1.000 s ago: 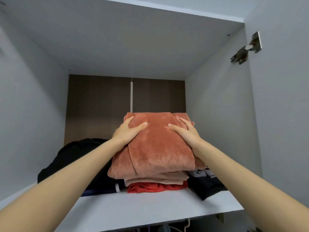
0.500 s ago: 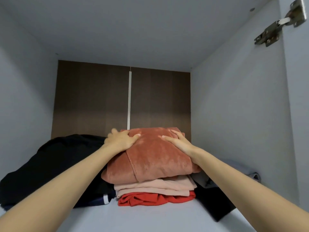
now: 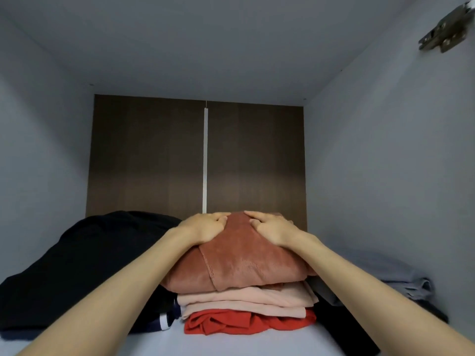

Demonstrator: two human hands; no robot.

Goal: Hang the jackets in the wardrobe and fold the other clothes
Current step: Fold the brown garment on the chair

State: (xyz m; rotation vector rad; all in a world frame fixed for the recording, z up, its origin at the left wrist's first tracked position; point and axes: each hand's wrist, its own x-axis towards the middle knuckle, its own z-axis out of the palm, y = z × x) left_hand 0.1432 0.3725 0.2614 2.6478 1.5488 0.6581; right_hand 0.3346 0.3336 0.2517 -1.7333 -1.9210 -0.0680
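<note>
The wardrobe compartment [image 3: 385, 176] fills the view, with grey side walls and ceiling and a dark brown back panel [image 3: 144, 163]. Its pale shelf [image 3: 257, 344] carries all the clothes.

A loose black heap [image 3: 84, 265] sprawls over the shelf's left half, running from the back left corner almost to the front edge. It touches the central stack.

That stack sits mid-shelf, set back from the front edge. On top lies a thick rust fleece [image 3: 246, 263], folded into a plump bundle with a stitched hem showing on its front face. It overhangs the flatter pale pink garment [image 3: 244, 299] beneath. The red garment [image 3: 231, 323] at the bottom is folded less neatly, and its creased edge faces forward.

Against the right wall lies a folded grey garment [image 3: 401, 281]. A dark garment [image 3: 344, 327] lies in front of it, reaching the front right of the shelf and partly hidden by the right forearm. A navy piece with a white stripe [image 3: 167, 321] peeks out at the heap's front, just beside the stack.

The left hand [image 3: 205, 227] and the right hand [image 3: 272, 229] both grip the top of the fleece with bent fingers dug into the pile.

A thin white strip [image 3: 205, 160] splits the back panel. A metal hinge [image 3: 444, 34] sits high on the right wall.
</note>
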